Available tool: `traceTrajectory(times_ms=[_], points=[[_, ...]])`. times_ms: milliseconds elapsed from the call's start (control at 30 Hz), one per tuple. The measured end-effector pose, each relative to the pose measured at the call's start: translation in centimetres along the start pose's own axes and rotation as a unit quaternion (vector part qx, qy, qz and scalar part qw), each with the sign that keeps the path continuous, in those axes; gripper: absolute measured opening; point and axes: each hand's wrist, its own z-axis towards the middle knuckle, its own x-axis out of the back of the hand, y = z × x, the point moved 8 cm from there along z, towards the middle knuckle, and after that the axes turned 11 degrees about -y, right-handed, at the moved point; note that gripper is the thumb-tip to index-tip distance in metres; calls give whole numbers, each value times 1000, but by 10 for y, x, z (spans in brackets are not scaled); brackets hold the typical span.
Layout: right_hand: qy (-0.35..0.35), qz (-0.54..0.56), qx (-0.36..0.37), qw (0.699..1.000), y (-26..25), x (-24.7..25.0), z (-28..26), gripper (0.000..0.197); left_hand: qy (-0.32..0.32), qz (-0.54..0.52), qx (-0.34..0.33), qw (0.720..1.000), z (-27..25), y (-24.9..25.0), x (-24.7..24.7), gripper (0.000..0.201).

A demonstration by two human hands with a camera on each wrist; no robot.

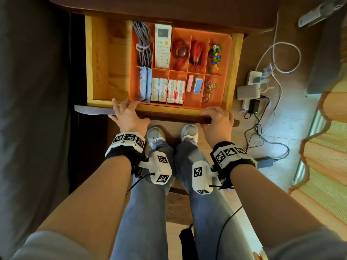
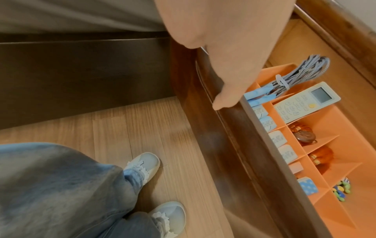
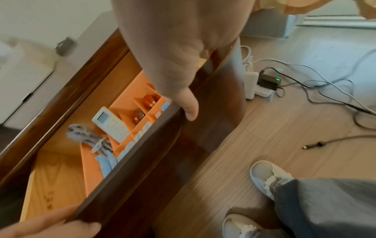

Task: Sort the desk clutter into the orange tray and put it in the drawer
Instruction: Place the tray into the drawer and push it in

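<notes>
My tray already lies inside the open drawer, against its right wall, with bare wood on the left side, so I judge the sorting finished and only the closing of the drawer is left. My left hand rests on the front edge of the drawer near its left end, fingers spread and rather straight over the rim, thumb out to the side. My right hand is curled over the same front edge near the right end; the fingers wrap the dark front board. In the tray I count ten compartments, five at the back and five at the front. At the back: one grey cable bundle, one white remote, two red tassels, one in each of two compartments, and a heap of small coloured pieces with one die. At the front: two blue packets, four white packs, one pink box, one blue box, and a pile of clips too small to count.
</notes>
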Motion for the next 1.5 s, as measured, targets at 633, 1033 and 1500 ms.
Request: traceTrajectory(times_ms=[633,1033,1500], points=[[79,-37,70,994,-56,22,35,19,114,44,-82,989,27,44,34,28],[154,35,24,987,-45,44,84,37,144,-20,-92,985,76,63,49,32],[184,121,35,975,-57,73,167,33,163,-120,-78,976,160,83,61,34]])
